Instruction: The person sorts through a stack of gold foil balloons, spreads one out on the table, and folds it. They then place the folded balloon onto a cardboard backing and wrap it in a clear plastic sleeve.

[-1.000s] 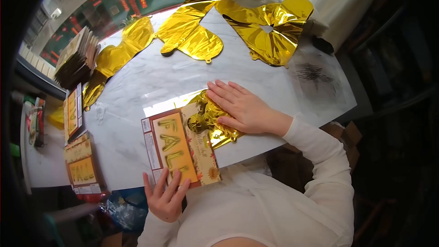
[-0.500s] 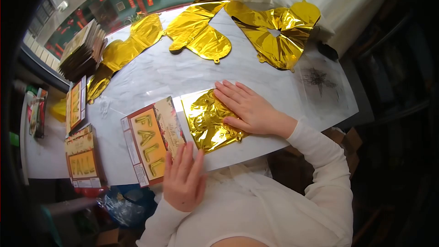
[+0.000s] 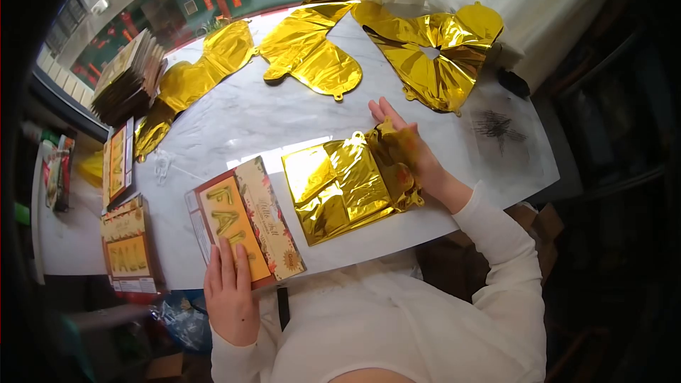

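Observation:
My left hand [image 3: 230, 294] lies with fingers stretched over the lower part of a flat "FALL" package [image 3: 234, 213], which has a printed cream panel. Just right of the package is a folded gold foil balloon [image 3: 347, 188], creased into a square on the table. Its right part stands up as a crumpled flap against my right hand [image 3: 418, 152]. The fingers of that hand are extended past the flap, while the thumb is hidden behind the foil.
Unfolded gold foil balloons [image 3: 312, 57] spread along the back of the marble-patterned table [image 3: 241, 124]. A stack of packages [image 3: 128, 78] stands at the left by the window, with more "FALL" packages [image 3: 129, 255] nearer. A black-scribbled sheet [image 3: 521, 149] lies at the right.
My right hand has moved right from on top of the folded balloon, and the balloon's right part has opened out with it. My left hand has shifted left onto the package.

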`<state>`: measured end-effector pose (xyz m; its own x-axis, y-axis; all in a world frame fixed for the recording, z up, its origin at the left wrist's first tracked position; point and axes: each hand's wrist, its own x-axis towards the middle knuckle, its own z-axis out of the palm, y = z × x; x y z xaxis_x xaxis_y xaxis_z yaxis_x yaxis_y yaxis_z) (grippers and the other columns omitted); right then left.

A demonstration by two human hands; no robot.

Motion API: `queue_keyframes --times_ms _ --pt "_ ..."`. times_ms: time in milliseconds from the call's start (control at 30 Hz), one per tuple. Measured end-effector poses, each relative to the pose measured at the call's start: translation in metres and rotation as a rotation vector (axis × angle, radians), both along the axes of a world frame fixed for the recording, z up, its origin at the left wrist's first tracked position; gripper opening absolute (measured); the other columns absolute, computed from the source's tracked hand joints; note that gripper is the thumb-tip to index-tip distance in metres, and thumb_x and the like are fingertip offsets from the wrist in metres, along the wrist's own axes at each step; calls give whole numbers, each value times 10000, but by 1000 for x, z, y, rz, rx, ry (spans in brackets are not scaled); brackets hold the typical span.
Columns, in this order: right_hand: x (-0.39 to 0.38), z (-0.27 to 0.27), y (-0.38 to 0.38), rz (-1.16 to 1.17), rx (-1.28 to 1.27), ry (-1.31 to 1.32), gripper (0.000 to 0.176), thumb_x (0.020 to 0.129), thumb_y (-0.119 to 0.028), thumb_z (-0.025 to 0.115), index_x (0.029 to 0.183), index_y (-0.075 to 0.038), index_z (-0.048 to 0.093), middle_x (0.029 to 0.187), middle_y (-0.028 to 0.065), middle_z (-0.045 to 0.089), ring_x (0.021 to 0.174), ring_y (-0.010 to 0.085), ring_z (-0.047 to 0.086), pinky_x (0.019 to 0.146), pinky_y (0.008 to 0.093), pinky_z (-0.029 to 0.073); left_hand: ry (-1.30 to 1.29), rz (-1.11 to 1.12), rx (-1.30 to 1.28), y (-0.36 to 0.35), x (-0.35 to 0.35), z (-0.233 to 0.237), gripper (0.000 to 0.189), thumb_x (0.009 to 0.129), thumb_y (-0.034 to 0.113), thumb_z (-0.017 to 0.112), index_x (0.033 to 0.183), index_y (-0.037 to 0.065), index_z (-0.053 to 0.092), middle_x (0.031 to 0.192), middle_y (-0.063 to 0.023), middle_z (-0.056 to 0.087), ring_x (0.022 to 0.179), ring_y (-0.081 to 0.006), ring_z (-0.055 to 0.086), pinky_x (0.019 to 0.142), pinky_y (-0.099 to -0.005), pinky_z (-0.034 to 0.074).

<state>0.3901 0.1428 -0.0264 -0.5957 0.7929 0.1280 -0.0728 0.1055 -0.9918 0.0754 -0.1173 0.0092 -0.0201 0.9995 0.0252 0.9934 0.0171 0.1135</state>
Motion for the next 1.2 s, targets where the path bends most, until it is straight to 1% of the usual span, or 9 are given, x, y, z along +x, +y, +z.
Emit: queue_keyframes --times_ms 133,300,400,467,667,833,1033,1100,1200 --pt "1 0 0 41 -103 144 1063 1012 -798 240 1682 -14 -21 1767 186 87 1638 277 58 1306 408 103 -121 -6 34 -6 -4 26 722 762 -163 639 1466 -28 561 1556 -209 532 1308 -425 554 1074 -438 478" --pt "-1 4 -3 41 -153 174 1086 998 -813 242 1680 -15 -35 1766 193 75 1637 286 64 1308 414 110 -255 -24 228 24 14 39 711 758 -173 608 1452 -19 581 1529 -225 551 1186 -419 584 1041 -443 495" --pt "0 -3 1 54 -110 138 1082 1000 -809 242 1680 -12 -30 1765 202 65 1636 294 76 1308 415 112 -276 -185 180 50 39 34 665 797 -56 679 1453 6 594 1556 -216 523 1181 -401 581 1035 -435 494" --pt "0 -2 0 50 -102 125 1087 998 -811 246 1680 -11 -29 1764 207 64 1636 297 80 1308 414 113 -292 -336 58 62 51 26 639 849 206 783 1444 45 614 1584 -188 490 1187 -375 568 1039 -444 475" --pt "2 2 1 24 -149 152 1117 983 -830 264 1679 -5 -24 1758 215 88 1629 297 114 1303 410 147 -224 -473 35 99 44 34 798 863 580 766 1472 96 588 1585 -157 483 1197 -357 546 1060 -452 419" --pt "15 31 -24 -127 -302 81 1135 954 -871 261 1694 -44 28 1738 180 201 1584 259 271 1287 397 243 -159 -429 -8 147 38 13 705 894 595 718 1521 310 569 1711 -142 308 1557 -526 224 1186 -781 116" --pt "43 32 -66 -319 -315 -140 682 1072 -366 643 1575 8 374 1468 115 569 1307 155 576 1103 313 475 -124 -536 -63 164 44 7 722 890 631 717 1509 291 573 1703 -163 314 1557 -502 242 1183 -781 122" --pt "41 31 -74 -402 -242 -187 553 963 -40 757 1444 21 491 1331 70 646 1156 95 634 954 257 543 -154 -551 -62 167 46 5 720 883 633 722 1493 275 587 1700 -173 316 1561 -491 244 1187 -776 123" --pt "34 16 -79 -511 -167 -139 521 923 34 766 1387 33 531 1252 58 685 1057 83 668 858 232 569 -224 -571 -44 173 48 3 721 876 618 738 1473 240 594 1694 -189 318 1562 -471 257 1196 -763 132"
